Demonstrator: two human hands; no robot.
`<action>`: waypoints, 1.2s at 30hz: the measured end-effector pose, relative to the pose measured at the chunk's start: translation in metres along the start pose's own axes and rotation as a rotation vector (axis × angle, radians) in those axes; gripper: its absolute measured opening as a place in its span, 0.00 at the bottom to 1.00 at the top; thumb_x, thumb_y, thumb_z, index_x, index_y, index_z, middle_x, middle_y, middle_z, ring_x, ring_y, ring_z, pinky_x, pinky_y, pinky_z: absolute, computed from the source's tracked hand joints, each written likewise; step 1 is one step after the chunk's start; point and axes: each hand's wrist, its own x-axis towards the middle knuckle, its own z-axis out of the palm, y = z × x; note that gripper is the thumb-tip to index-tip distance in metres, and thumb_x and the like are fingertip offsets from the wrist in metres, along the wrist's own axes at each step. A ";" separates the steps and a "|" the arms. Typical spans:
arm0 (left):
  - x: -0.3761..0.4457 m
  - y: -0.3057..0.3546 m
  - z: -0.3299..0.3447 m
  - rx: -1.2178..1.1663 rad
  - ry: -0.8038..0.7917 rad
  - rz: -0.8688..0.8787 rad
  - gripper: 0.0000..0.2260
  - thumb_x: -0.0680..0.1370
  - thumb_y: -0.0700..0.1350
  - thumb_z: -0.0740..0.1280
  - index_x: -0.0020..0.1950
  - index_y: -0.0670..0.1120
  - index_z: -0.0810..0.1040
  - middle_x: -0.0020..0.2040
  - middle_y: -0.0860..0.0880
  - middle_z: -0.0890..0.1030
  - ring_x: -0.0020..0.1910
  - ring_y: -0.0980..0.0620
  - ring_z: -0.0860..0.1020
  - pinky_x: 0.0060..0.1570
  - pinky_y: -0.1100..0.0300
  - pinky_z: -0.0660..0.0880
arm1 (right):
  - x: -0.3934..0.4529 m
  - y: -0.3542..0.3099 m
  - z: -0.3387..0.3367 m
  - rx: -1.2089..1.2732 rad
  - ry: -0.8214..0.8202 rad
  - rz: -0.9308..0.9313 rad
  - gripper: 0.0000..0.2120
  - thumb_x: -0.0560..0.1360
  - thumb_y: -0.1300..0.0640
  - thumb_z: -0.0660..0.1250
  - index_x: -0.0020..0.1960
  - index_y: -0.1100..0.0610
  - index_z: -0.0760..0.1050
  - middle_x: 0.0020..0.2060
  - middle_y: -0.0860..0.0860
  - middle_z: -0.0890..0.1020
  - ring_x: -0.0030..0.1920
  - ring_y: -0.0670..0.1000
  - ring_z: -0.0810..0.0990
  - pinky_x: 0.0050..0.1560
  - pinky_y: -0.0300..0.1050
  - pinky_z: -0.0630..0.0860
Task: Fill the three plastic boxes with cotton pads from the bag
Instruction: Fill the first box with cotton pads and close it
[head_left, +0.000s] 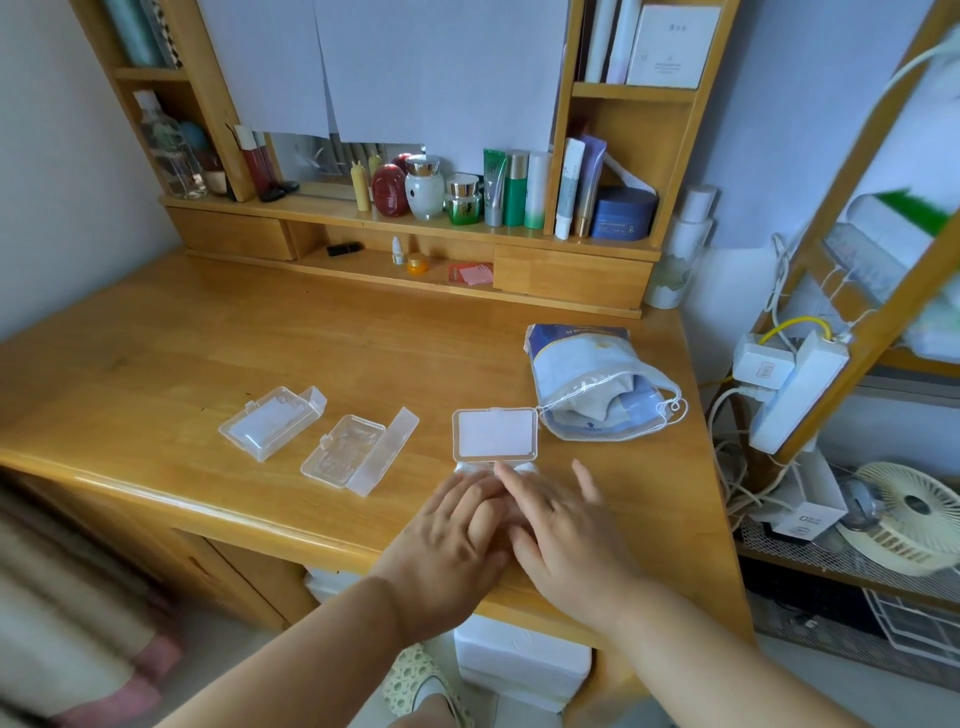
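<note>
left hand (457, 525) and right hand (561, 525) lying flat, fingers spread, pressing third box (494, 441) | bag (597, 384) sitting beyond right hand

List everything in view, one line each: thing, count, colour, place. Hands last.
plastic boxes: three, clear, lids open, in a row on the desk; the right one holds white pads
bag: one, blue and white, drawstring mouth open, right of the boxes
desk: one, light wood, with shelf unit at the back
cosmetic bottles and jars: many, mixed colours, on the shelf
power strip: one, white, right of the desk
fan: one, cream, lower right
left hand: one, at the right box's lid
right hand: one, fingers spread, beside the left
</note>
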 end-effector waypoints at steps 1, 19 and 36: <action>-0.003 0.002 -0.003 -0.024 -0.015 -0.043 0.17 0.77 0.47 0.61 0.63 0.41 0.74 0.66 0.44 0.73 0.70 0.46 0.68 0.69 0.46 0.65 | -0.001 0.001 0.000 -0.002 -0.007 -0.011 0.26 0.75 0.53 0.58 0.73 0.52 0.61 0.65 0.44 0.74 0.68 0.44 0.68 0.72 0.60 0.53; -0.001 -0.018 -0.014 -0.141 0.113 -0.137 0.08 0.65 0.33 0.71 0.39 0.43 0.79 0.40 0.48 0.80 0.46 0.48 0.81 0.66 0.52 0.65 | 0.010 -0.004 -0.001 -0.124 0.031 -0.141 0.11 0.69 0.53 0.69 0.50 0.56 0.77 0.61 0.53 0.79 0.62 0.51 0.77 0.64 0.51 0.71; 0.025 -0.015 -0.030 -0.008 -0.108 0.037 0.08 0.66 0.38 0.72 0.42 0.44 0.77 0.39 0.48 0.78 0.35 0.47 0.77 0.38 0.57 0.77 | 0.004 -0.012 0.001 -0.084 -0.070 0.012 0.17 0.77 0.48 0.57 0.64 0.52 0.71 0.70 0.47 0.70 0.73 0.50 0.62 0.71 0.66 0.45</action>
